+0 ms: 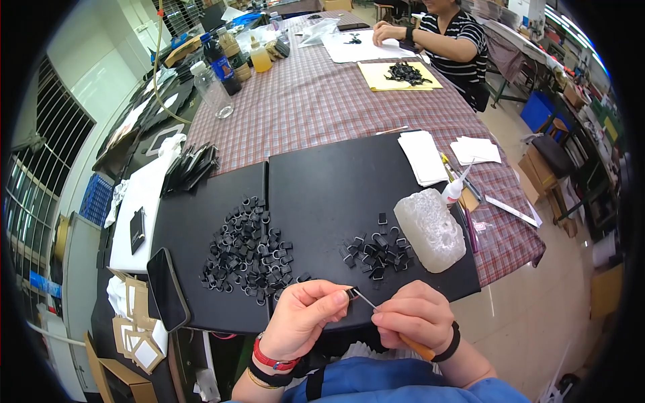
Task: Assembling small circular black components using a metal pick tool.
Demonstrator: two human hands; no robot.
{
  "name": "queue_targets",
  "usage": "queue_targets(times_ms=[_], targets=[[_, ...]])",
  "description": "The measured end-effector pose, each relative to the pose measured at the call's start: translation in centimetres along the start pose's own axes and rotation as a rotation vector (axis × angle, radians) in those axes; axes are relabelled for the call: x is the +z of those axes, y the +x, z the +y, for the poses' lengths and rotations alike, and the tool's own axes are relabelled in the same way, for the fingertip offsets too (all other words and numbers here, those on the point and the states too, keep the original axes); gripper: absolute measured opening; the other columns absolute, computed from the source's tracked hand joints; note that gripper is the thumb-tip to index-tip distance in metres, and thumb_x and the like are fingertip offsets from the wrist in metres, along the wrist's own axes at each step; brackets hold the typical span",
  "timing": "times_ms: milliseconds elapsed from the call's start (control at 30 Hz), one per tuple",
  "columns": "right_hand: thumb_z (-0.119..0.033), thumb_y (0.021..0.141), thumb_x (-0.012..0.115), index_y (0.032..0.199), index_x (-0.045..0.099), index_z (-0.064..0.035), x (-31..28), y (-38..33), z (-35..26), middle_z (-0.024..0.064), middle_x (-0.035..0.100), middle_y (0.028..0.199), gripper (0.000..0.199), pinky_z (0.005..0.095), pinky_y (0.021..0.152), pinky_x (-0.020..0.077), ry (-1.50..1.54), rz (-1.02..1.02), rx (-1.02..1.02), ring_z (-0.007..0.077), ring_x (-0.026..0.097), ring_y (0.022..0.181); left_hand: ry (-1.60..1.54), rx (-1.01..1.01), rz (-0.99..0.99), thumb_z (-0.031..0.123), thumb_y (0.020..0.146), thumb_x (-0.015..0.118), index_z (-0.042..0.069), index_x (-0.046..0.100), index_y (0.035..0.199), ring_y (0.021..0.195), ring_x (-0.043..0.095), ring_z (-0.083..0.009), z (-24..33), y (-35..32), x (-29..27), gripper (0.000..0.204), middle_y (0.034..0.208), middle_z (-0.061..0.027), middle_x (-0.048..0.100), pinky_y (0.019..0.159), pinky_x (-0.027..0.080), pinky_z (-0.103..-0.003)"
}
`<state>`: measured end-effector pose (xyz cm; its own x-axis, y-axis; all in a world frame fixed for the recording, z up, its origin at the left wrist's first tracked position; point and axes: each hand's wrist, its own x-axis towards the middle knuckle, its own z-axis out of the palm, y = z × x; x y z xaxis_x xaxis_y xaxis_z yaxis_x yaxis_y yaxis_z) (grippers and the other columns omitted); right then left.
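"What are your hands on?"

"My left hand [309, 310] has thumb and forefinger pinched together on a small black piece [352, 293]; my right hand [416, 316] is wrapped around a tool [418, 347] with an orange-brown handle, its thin metal shaft reaching toward that piece."

"How far along are you?"

"This one is unfinished, I judge, with the tool held to it; just beyond my left hand a big pile of ringed black pieces [245, 258] spreads over the dark board [329, 181]; ahead, between my hands, lies a smaller pile [379, 254]; which is done and which is left, I cannot tell; plenty of both lie outside my grip."

"And farther out?"

"A whitish block [430, 232] stands beyond my right hand, a small white bottle [454, 191] just past it; a phone [168, 289] lies to the left of my left hand; well ahead, a co-worker [463, 50] sits near a dark heap [406, 74] on a yellow sheet [369, 77]."
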<state>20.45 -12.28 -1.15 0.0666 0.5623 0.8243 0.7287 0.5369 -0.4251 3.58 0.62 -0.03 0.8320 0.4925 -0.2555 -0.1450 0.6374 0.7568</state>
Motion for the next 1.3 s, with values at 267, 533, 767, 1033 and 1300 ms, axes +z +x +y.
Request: queue_targets(times_ms=[267, 533, 767, 1033, 1300], targets=[[-0.007, 0.082, 0.074, 0.097, 0.071, -0.0046, -0.4, -0.3, 0.1, 0.0073, 0.068, 0.090, 0.016, 0.0272, 0.062, 0.0526, 0.033, 0.083, 0.056, 0.0196, 0.064, 0.074, 0.009, 0.019, 0.012, 0.008, 0.093, 0.066, -0.003, 0.069, 0.102, 0.072, 0.057, -0.0119, -0.2, 0.0, 0.2, 0.015, 0.079, -0.0065, 0.066, 0.067, 0.046, -0.024], [-0.002, 0.072, 0.076, 0.097, 0.071, -0.0028, 0.4, 0.9, 0.0, 0.0116, 0.067, 0.091, 0.026, 0.0287, 0.064, 0.0507, -0.048, 0.029, 0.298, 0.0210, 0.064, 0.075, 0.519, 0.417, 0.237, 0.000, 0.089, 0.070, -0.004, 0.070, 0.104, 0.067, 0.054, -0.0041, -2.7, -0.5, 2.3, 0.016, 0.085, -0.0002, 0.066, 0.060, 0.042, -0.017], [-0.004, 0.070, 0.078, 0.092, 0.071, -0.0051, 0.5, 1.0, -0.1, 0.0086, 0.066, 0.085, 0.024, 0.0307, 0.061, 0.0509, -0.027, 0.047, 0.353, 0.0227, 0.064, 0.071, 0.945, 0.740, 0.311, -0.003, 0.081, 0.074, 0.000, 0.072, 0.098, 0.064, 0.057, -0.0089, -3.4, -0.1, 2.9, 0.018, 0.081, -0.0050, 0.068, 0.054, 0.045, -0.021], [-0.003, 0.070, 0.078, 0.089, 0.070, -0.0043, 0.5, 0.7, 0.1, 0.0083, 0.066, 0.081, 0.020, 0.0301, 0.059, 0.0509, -0.035, 0.042, 0.317, 0.0227, 0.064, 0.068, 1.031, 0.838, 0.308, -0.005, 0.076, 0.076, 0.003, 0.072, 0.097, 0.065, 0.061, -0.0156, -3.8, -0.2, 2.9, 0.022, 0.085, -0.0071, 0.071, 0.053, 0.048, -0.023], [-0.001, 0.070, 0.076, 0.086, 0.069, -0.0042, 0.6, 1.1, 0.4, 0.0074, 0.066, 0.079, 0.018, 0.0299, 0.058, 0.0508, -0.061, 0.053, 0.288, 0.0225, 0.064, 0.066, 1.056, 0.933, 0.308, -0.008, 0.076, 0.073, 0.000, 0.071, 0.093, 0.063, 0.056, -0.0118, -4.0, 0.6, 3.0, 0.019, 0.080, -0.0073, 0.069, 0.051, 0.041, -0.022]])
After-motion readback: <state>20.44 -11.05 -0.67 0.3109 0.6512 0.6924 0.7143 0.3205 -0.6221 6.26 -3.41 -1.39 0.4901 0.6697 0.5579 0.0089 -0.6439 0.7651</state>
